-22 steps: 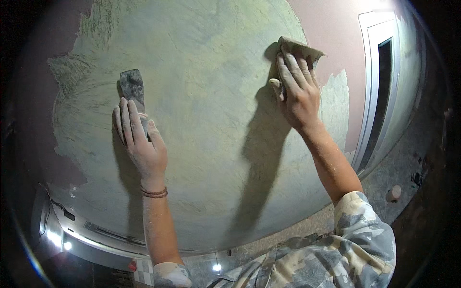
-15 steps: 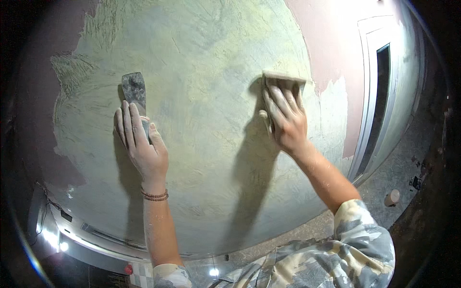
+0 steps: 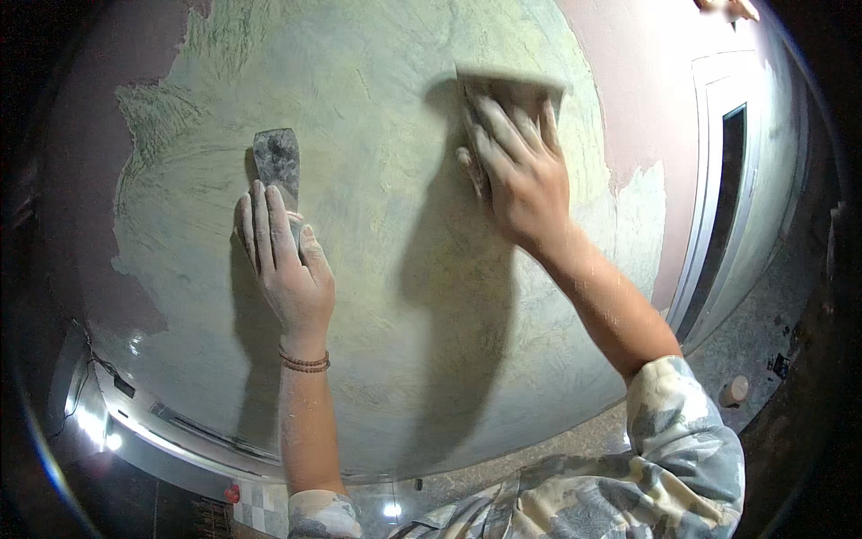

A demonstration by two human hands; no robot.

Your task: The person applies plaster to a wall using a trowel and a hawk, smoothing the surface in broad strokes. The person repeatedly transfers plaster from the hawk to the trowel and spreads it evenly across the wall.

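Note:
My left hand, dusted with white powder, grips a putty knife whose dark, smeared blade points up. Its fingers lie along the handle, which is mostly hidden under them. Higher and to the right, my right hand holds a wide plastering trowel against the wall, fingers spread over its back. The trowel is blurred by motion, and its upper edge runs roughly level. Pale green, streaky plaster covers most of the wall in front of me, with ragged borders against a pinkish coat.
At the right stands a white door frame with a dark narrow opening. A pale tub sits on the grey floor. Cables and a bright lamp are at lower left. Something blurred shows at the top right.
The trowel in my right hand has moved up across the plaster and slightly left. My left hand still holds the putty knife; the whole view has shifted a little.

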